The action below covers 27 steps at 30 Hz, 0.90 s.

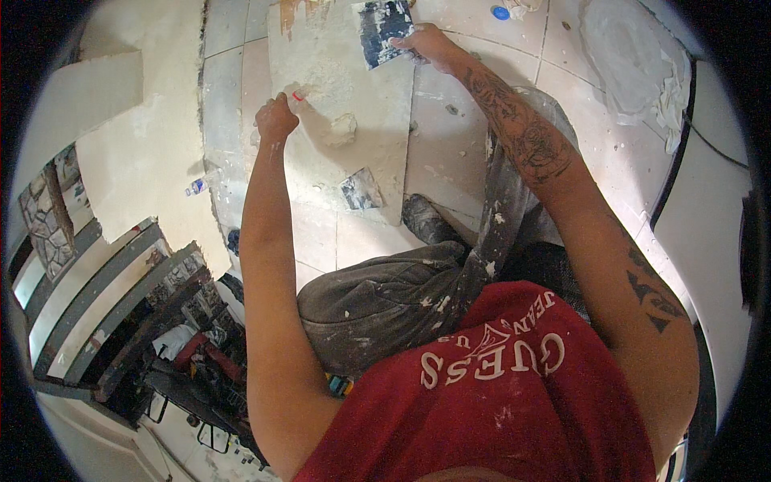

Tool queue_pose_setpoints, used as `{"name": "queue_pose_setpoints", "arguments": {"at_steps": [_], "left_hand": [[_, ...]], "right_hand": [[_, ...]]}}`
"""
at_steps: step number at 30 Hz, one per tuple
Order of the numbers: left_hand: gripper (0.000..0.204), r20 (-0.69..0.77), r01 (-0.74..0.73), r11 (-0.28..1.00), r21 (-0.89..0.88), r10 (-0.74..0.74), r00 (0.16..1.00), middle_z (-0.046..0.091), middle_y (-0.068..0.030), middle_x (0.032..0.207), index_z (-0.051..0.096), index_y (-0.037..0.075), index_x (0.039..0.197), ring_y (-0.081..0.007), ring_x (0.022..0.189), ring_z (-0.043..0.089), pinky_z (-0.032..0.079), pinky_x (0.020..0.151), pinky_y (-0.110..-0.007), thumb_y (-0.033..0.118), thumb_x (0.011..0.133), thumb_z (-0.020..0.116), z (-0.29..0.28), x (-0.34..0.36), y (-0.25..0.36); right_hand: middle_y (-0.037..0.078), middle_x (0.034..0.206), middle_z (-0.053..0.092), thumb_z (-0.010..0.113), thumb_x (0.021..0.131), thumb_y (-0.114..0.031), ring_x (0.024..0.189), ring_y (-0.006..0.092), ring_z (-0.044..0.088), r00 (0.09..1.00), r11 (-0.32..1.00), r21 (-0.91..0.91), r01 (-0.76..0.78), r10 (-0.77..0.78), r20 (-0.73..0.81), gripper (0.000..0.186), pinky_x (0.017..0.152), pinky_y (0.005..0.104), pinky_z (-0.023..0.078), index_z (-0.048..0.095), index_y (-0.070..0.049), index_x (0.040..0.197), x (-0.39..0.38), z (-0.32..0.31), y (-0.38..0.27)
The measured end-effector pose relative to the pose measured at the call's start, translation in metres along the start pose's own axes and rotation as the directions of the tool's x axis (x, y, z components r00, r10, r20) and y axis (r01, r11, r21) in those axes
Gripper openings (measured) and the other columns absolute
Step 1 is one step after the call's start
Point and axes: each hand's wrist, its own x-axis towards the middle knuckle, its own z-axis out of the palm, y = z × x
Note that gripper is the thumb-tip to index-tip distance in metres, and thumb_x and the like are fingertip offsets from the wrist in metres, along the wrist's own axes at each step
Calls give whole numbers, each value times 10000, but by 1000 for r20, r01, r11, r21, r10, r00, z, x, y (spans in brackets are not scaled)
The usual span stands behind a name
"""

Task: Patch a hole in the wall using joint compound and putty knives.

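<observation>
My right hand (pixel 432 46) grips a flat, dark blue square sheet (pixel 384 30) smeared with white paste, like a thin scraper, above the far edge of a pale board (pixel 385 145). My left hand (pixel 276 118) is closed over the board's left side; what its fingers hold, if anything, is hidden. Just beyond those fingers a small red piece (pixel 298 95) shows. Close by on the board are a whitish lump of paste (pixel 343 128) and a patch of pale powder (pixel 325 74). A second smeared square sheet (pixel 362 189) lies near the board's near end.
Pale floor tiles (pixel 458 153) surround the board. A blue lid (pixel 501 13) lies at the far right, near a translucent plastic sheet (pixel 630 60). On the left are a small bottle (pixel 195 187) and dark-edged steps (pixel 104 297). My paint-spotted trouser leg (pixel 377 297) is folded nearby.
</observation>
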Motion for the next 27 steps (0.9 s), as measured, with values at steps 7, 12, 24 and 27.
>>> {"name": "queue_pose_setpoints", "arguments": {"at_steps": [7,12,24,27], "left_hand": [[339,28,41,998,50,-43,999,566,-171,878,498,56,980,-318,805,575,465,673,-410,154,657,528,-2,-1,0],[299,2,15,1000,23,-15,1000,570,-169,864,516,58,940,-303,797,579,466,662,-393,149,655,529,-5,-2,2],[301,-17,22,999,28,-22,1000,572,-152,842,507,65,951,-295,788,581,463,680,-378,148,662,529,-3,-1,0],[300,-19,14,1000,19,-14,1000,571,-151,837,509,66,943,-297,783,582,463,680,-380,149,657,539,-3,-2,-1]], "right_hand": [[-6,558,465,645,716,-181,461,78,381,1000,999,-33,8,-8,-13,179,411,234,291,528,-52,672,-1,1,-1],[-2,554,462,645,714,-182,456,79,376,1000,999,-45,-7,7,-4,189,406,236,285,520,-49,662,-2,0,-3],[-9,549,450,648,713,-186,455,79,366,1000,1000,-1,-8,8,0,194,407,235,276,509,-61,660,-2,1,-3],[-10,558,457,647,713,-191,467,77,373,1000,999,-33,-6,5,-10,191,419,237,284,516,-59,668,-2,1,-2]]}}
